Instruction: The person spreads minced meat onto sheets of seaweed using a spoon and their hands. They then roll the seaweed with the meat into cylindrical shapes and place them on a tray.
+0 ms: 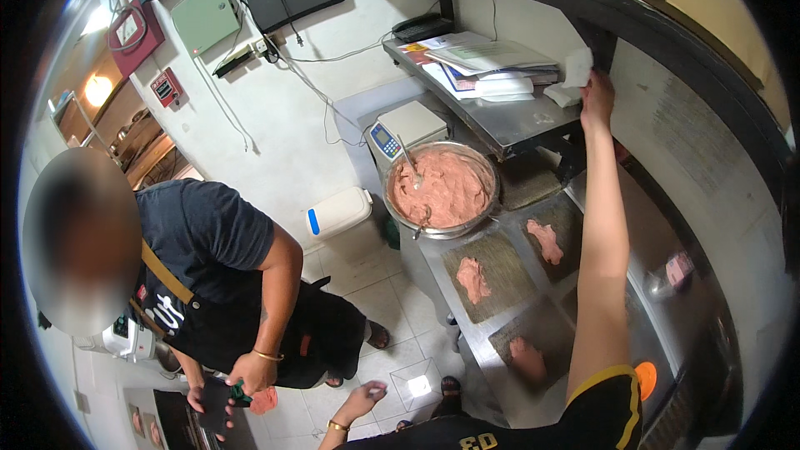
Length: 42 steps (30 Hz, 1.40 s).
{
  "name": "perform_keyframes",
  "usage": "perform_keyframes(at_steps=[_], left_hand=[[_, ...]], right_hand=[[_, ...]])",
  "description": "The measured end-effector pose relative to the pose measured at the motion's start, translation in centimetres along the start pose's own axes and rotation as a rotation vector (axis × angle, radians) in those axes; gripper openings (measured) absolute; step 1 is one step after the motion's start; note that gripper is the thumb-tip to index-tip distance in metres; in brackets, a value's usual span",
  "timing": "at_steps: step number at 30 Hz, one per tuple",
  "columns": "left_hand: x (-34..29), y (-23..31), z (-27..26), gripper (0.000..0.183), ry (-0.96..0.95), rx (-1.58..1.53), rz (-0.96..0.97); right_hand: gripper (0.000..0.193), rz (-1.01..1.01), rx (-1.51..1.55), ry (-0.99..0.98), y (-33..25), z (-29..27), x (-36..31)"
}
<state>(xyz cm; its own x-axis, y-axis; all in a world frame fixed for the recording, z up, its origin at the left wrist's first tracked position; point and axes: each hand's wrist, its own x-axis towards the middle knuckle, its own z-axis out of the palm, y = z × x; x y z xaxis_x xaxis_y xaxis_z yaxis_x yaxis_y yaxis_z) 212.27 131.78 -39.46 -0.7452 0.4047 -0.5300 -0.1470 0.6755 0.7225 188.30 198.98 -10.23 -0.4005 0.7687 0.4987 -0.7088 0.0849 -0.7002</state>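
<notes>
My right hand reaches up to the metal shelf, its fingers closed on a white tissue-like sheet. A second folded white piece lies on the shelf just below it. Low in the picture, beside the counter, my left hand hangs over the floor, loosely curled with nothing visible in it. On the counter, dark greenish square sheets carry lumps of pink paste. A large metal bowl full of the same paste stands behind them, a metal utensil stuck in it.
A digital scale sits behind the bowl. Papers are stacked on the shelf. At left a co-worker in a dark apron holds a dark flat object. A white lidded bin stands on the floor. An orange round item lies at right.
</notes>
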Motion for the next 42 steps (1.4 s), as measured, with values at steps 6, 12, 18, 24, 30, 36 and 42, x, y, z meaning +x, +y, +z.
perform_keyframes(at_steps=[6, 12, 18, 24, 30, 36, 42], left_hand=[[1.2, 14.0, -1.5, 0.053, -0.110, -0.303, 0.564], [1.8, 20.2, -2.2, 0.056, 0.022, -1.291, 0.637], [-1.4, 13.0, -2.9, 0.047, 0.474, -1.181, 0.391], [-3.7, 5.5, -1.9, 0.051, 0.501, -1.169, 0.217], [-8.3, 0.9, -1.3, 0.055, 0.494, -0.777, 0.322], [-12.4, 2.2, 1.0, 0.045, 0.130, -1.288, 0.393], [-13.0, -2.4, 4.9, 0.038, 0.056, -1.053, 0.575]], right_hand=[[0.010, 0.276, 0.244, -0.414, -6.5, 3.4, -20.7], [0.012, 0.501, 0.046, -0.805, -10.2, 8.3, -49.9], [0.046, 0.308, -0.391, -0.822, -12.3, 10.4, -62.3], [0.053, 0.549, -0.471, -1.086, -14.8, 9.0, -67.1], [0.029, 0.881, -0.544, -0.938, -19.1, 7.8, -67.5], [0.058, 0.831, 0.395, -0.450, -18.8, 9.1, -72.2], [0.059, 0.309, -0.199, -0.651, -20.4, 7.7, -78.5]])
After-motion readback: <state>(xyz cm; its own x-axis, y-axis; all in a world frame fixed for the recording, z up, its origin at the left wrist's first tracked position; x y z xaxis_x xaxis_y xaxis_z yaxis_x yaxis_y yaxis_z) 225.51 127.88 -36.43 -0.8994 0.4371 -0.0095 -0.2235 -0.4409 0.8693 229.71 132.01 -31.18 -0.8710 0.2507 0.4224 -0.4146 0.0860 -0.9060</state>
